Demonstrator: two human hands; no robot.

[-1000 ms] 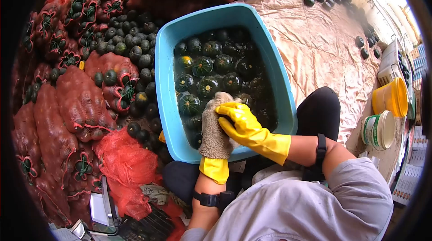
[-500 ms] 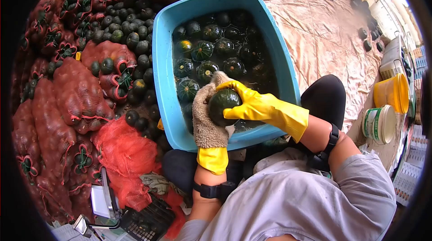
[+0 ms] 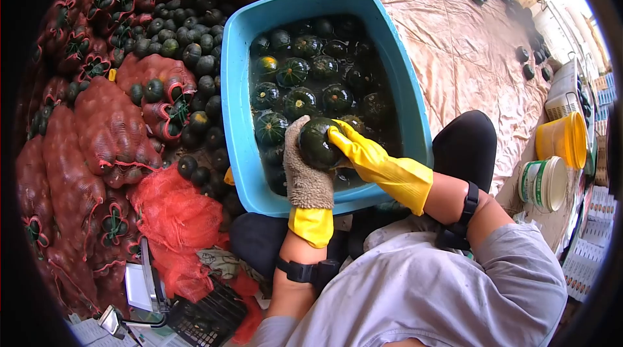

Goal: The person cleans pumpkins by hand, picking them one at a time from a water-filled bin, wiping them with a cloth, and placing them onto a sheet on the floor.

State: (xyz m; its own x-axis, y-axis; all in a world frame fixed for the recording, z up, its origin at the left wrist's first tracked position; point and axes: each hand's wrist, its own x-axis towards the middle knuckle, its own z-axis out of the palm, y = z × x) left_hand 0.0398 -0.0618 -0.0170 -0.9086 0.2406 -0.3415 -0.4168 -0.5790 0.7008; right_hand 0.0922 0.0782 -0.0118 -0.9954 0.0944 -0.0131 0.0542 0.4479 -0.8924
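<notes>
Over the near end of a blue tub [image 3: 235, 113] I hold one dark green squash [image 3: 315, 143] between both hands. My left hand [image 3: 304, 172] wears a fuzzy beige scrubbing mitt over a yellow glove and cups the squash from the left. My right hand [image 3: 354, 146], in a yellow rubber glove, grips it from the right. The tub holds dark water with several more green squashes [image 3: 292, 74] floating in it.
Red mesh sacks of squashes [image 3: 97, 133] and loose squashes [image 3: 188, 48] pile up on the left. A pink cloth [image 3: 467, 55] lies to the right with a few squashes at its far edge. A yellow bucket [image 3: 563, 139] and a white pail [image 3: 544, 183] stand at right. A scale [image 3: 139, 285] sits bottom left.
A second ago my hands were down at the tub's near edge with no squash showing. They then lifted a squash out, and it now sits a little higher and turned between mitt and glove.
</notes>
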